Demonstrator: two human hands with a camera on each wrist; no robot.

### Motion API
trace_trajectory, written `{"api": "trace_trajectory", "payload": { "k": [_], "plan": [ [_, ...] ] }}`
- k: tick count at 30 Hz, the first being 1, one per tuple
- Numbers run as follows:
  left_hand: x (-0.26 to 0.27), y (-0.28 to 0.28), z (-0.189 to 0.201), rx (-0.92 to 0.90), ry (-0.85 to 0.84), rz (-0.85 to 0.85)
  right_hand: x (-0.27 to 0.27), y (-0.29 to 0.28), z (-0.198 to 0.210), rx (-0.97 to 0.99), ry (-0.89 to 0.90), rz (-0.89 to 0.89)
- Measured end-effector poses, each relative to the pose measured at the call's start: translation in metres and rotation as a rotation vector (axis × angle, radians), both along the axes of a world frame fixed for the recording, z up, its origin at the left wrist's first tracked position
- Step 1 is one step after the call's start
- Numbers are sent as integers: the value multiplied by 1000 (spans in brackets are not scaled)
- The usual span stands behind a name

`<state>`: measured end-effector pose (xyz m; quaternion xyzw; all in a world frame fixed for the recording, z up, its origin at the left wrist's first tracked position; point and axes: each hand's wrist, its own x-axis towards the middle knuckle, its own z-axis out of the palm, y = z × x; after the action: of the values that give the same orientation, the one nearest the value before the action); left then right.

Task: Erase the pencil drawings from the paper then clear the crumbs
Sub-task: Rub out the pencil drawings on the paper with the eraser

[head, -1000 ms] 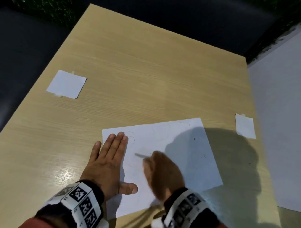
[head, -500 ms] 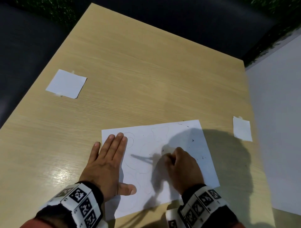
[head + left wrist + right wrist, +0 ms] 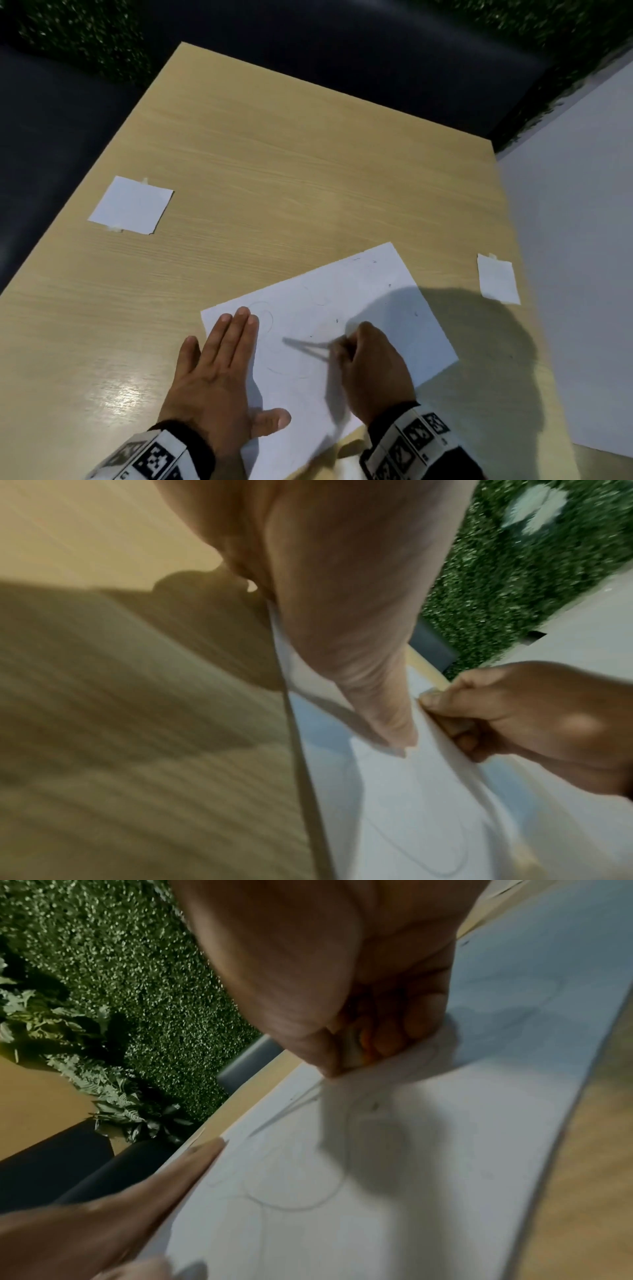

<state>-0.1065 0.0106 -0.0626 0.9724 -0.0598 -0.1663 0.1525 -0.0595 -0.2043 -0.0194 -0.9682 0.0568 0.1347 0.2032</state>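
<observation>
A white sheet of paper (image 3: 370,301) with faint pencil curves lies near the front edge of the wooden table (image 3: 274,171). My left hand (image 3: 219,363) lies flat on the sheet's left part, fingers straight, thumb spread. My right hand (image 3: 366,363) is curled into a fist in the middle of the sheet, pinching a small pale eraser (image 3: 352,1053) against the paper (image 3: 411,1150). Dark crumbs (image 3: 416,313) dot the right part of the sheet. In the left wrist view my left hand (image 3: 342,615) presses the paper (image 3: 394,804) while the right hand (image 3: 514,718) works beside it.
Two small white paper squares are taped to the table, one at the left (image 3: 132,205) and one near the right edge (image 3: 498,282). A white board (image 3: 575,274) adjoins the table on the right. Dark seating (image 3: 342,51) and green foliage lie beyond.
My right hand moved from the sheet's lower middle up and right, then back a little. The sheet has turned slightly counter-clockwise. My left hand stayed pressed flat.
</observation>
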Motion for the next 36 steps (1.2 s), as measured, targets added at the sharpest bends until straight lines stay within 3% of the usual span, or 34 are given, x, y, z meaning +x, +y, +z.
{"api": "trace_trajectory", "payload": {
  "k": [5,9,13,20,22,25,27,29,32,36],
  "plan": [
    [-9,-15,19,61,-143,29,18,-6,-7,1,-85,-56],
    [8,-14,39,73,-265,-72,17,-16,-4,28,-145,-75],
    [35,-3,36,62,-282,-146,-9,-20,-6,55,-109,3],
    [41,-11,38,-59,-133,-314,-4,-40,-8,3,-128,23],
    [48,-14,41,-105,-113,-281,5,-43,-3,8,-114,21],
    [62,-16,34,-52,3,-242,9,-33,3,75,-132,54],
    [62,-18,34,9,175,-230,6,-14,5,138,-81,128],
    [61,-24,31,17,228,-223,2,10,4,191,-48,262],
    [61,-27,29,51,282,-205,-8,37,-5,265,-24,268],
    [65,-29,28,86,351,-227,-1,23,-13,139,-72,329]
  ]
}}
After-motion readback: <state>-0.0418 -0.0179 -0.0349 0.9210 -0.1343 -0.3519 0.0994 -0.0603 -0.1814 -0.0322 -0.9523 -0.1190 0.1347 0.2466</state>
